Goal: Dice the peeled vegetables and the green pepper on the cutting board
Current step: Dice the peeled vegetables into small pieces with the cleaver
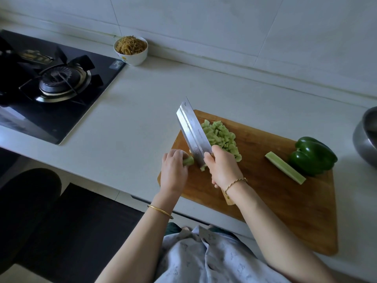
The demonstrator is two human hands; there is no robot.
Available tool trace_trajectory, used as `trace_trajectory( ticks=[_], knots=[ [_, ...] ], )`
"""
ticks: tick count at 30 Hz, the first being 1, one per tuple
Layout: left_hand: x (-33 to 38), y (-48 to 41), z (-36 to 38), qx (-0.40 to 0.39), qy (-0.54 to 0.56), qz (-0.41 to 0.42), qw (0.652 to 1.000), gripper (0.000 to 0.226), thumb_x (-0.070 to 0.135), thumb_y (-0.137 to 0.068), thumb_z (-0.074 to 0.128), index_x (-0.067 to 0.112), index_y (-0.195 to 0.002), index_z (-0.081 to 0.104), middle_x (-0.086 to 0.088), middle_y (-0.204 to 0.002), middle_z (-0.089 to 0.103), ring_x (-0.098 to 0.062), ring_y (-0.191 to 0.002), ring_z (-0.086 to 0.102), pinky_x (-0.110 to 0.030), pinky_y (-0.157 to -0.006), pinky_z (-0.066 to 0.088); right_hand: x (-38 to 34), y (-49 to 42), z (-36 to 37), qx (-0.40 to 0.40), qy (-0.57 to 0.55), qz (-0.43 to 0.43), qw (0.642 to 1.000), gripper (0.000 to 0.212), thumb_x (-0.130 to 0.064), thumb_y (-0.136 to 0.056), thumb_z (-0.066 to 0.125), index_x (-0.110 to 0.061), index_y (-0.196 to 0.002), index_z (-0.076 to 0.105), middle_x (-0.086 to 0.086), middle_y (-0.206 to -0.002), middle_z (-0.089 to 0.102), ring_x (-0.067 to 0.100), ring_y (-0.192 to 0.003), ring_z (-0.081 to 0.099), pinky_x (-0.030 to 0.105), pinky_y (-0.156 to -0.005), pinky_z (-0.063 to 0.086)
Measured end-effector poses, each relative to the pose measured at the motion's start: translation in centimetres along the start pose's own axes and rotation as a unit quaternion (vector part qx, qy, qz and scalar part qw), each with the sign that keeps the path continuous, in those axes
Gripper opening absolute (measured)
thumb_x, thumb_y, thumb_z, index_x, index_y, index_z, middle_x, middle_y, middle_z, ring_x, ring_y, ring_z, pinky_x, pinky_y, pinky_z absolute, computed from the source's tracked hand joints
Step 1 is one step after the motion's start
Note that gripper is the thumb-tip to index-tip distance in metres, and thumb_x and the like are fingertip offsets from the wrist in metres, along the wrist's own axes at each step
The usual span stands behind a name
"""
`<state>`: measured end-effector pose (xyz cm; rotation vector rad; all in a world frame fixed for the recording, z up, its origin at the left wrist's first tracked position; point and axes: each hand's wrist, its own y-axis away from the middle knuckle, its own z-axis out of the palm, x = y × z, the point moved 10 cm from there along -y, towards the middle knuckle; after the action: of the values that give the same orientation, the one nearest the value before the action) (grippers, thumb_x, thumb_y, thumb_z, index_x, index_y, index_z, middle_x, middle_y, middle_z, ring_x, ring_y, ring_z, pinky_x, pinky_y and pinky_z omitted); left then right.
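Note:
A wooden cutting board [275,193] lies on the pale counter. My right hand [223,167] grips the handle of a wide steel cleaver [192,132], blade down at the board's left end. My left hand [173,170] pins a short stub of peeled pale green vegetable [188,160] right against the blade. A heap of pale green dice [221,137] sits just right of the blade. Further right lie one long peeled strip [285,170] and a whole dark green pepper [313,155].
A gas hob [51,82] fills the counter's left. A white bowl of shredded yellow-brown food [131,50] stands by the wall. A steel bowl [366,137] is at the right edge. The counter's front edge runs below my arms.

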<state>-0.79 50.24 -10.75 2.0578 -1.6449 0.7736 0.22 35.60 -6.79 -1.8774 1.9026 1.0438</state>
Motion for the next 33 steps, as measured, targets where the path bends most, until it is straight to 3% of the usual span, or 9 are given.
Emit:
trace_trajectory(
  ticks=[10, 15, 21, 25, 29, 33],
  knots=[
    [-0.2, 0.0, 0.1, -0.007, -0.002, -0.007, 1.000, 0.013, 0.002, -0.084, 0.060, 0.009, -0.095, 0.060, -0.004, -0.108, 0.057, -0.017, -0.102, 0.044, -0.019, -0.077, 0.032, -0.2, 0.2, 0.5, -0.028, 0.030, -0.002, 0.999, 0.025, -0.027, -0.102, 0.036, -0.006, -0.093, 0.048, 0.009, -0.071, 0.056, 0.020, -0.044, 0.054, 0.035, -0.045, 0.053],
    [-0.4, -0.1, 0.1, -0.013, -0.003, -0.007, 1.000, 0.011, 0.004, -0.084, 0.062, 0.008, -0.093, 0.060, -0.005, -0.105, 0.057, -0.020, -0.101, 0.046, -0.020, -0.077, 0.033, -0.3, 0.0, 1.4, -0.025, 0.055, -0.007, 0.998, 0.026, -0.027, -0.101, 0.037, -0.006, -0.087, 0.046, 0.012, -0.074, 0.058, 0.032, -0.061, 0.059, 0.047, -0.059, 0.056],
    [-0.2, -0.1, -0.1, -0.015, 0.006, 0.000, 1.000, 0.022, -0.003, -0.083, 0.056, 0.008, -0.101, 0.060, -0.005, -0.111, 0.057, -0.020, -0.104, 0.046, -0.019, -0.082, 0.032, 0.5, -0.2, 0.7, 0.000, 0.019, 0.004, 1.000, 0.029, -0.027, -0.101, 0.038, -0.010, -0.078, 0.039, 0.008, -0.064, 0.050, 0.024, -0.046, 0.051, 0.043, -0.050, 0.053],
    [0.0, -0.3, 0.0, -0.012, 0.002, 0.004, 1.000, 0.026, -0.005, -0.083, 0.055, 0.008, -0.105, 0.060, -0.006, -0.113, 0.057, -0.021, -0.107, 0.046, -0.018, -0.082, 0.031, 0.2, -0.1, -0.2, 0.013, 0.015, -0.003, 1.000, 0.031, -0.029, -0.102, 0.039, -0.012, -0.076, 0.039, 0.007, -0.067, 0.052, 0.020, -0.042, 0.051, 0.033, -0.043, 0.050],
    [-0.2, -0.1, 0.1, -0.007, 0.000, -0.002, 1.000, 0.026, -0.003, -0.085, 0.056, 0.007, -0.108, 0.060, -0.006, -0.116, 0.056, -0.022, -0.110, 0.044, -0.018, -0.085, 0.031, 0.0, 0.1, -0.1, 0.003, 0.017, -0.003, 1.000, 0.030, -0.030, -0.102, 0.039, -0.005, -0.085, 0.046, 0.008, -0.070, 0.054, 0.020, -0.042, 0.052, 0.036, -0.046, 0.053],
    [-0.3, -0.1, 0.0, -0.003, 0.005, -0.004, 1.000, 0.023, -0.003, -0.085, 0.056, 0.007, -0.106, 0.061, -0.006, -0.114, 0.056, -0.021, -0.109, 0.044, -0.019, -0.084, 0.032, 0.0, 0.3, 0.1, -0.005, 0.025, 0.000, 1.000, 0.029, -0.029, -0.102, 0.038, -0.011, -0.080, 0.041, 0.007, -0.068, 0.054, 0.019, -0.041, 0.052, 0.037, -0.048, 0.054]
  ],
)
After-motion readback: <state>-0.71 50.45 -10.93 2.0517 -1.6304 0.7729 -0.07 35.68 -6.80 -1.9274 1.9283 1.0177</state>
